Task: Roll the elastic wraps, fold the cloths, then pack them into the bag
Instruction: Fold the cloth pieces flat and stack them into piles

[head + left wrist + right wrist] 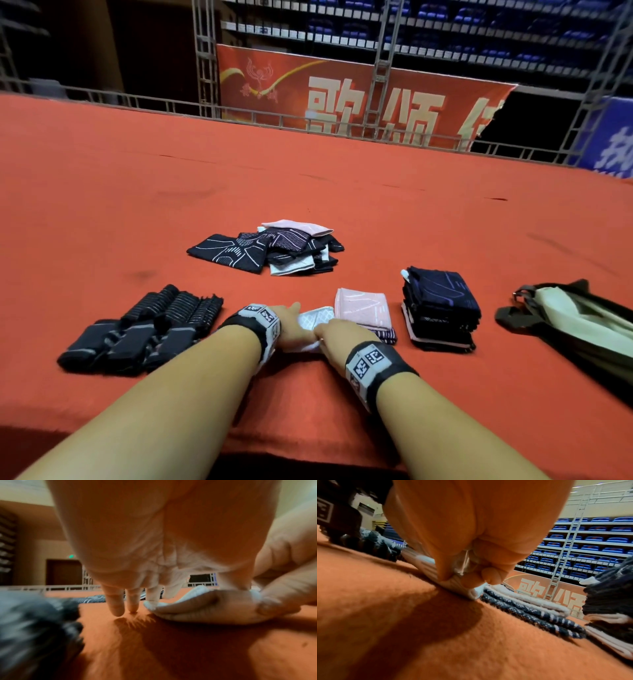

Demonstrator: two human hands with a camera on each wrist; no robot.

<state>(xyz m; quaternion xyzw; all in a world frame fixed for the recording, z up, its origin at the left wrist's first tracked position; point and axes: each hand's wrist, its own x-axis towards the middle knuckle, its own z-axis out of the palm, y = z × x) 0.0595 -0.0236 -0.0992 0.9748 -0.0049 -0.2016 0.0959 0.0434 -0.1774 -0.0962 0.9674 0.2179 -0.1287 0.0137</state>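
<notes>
A small white cloth (pixel 317 318) lies on the red table near the front edge, between my two hands. My right hand (pixel 327 334) pinches the white cloth's (pixel 475 590) near edge between thumb and curled fingers (pixel 489 574). My left hand (pixel 293 320) has straight fingers (pixel 116 605) pointing down, its thumb side pressing the white cloth (pixel 178 599). Just right of the hands lies a folded pink cloth (pixel 361 305) on a dark patterned one (pixel 530 615). Further right stand a stack of folded dark cloths (pixel 442 308) and the open bag (pixel 565 325).
Several rolled black elastic wraps (pixel 147 329) sit in a group at the left of my left arm. A loose pile of unfolded cloths (pixel 270 248) lies further back at the middle. A metal railing (pixel 308 120) borders the table's far edge.
</notes>
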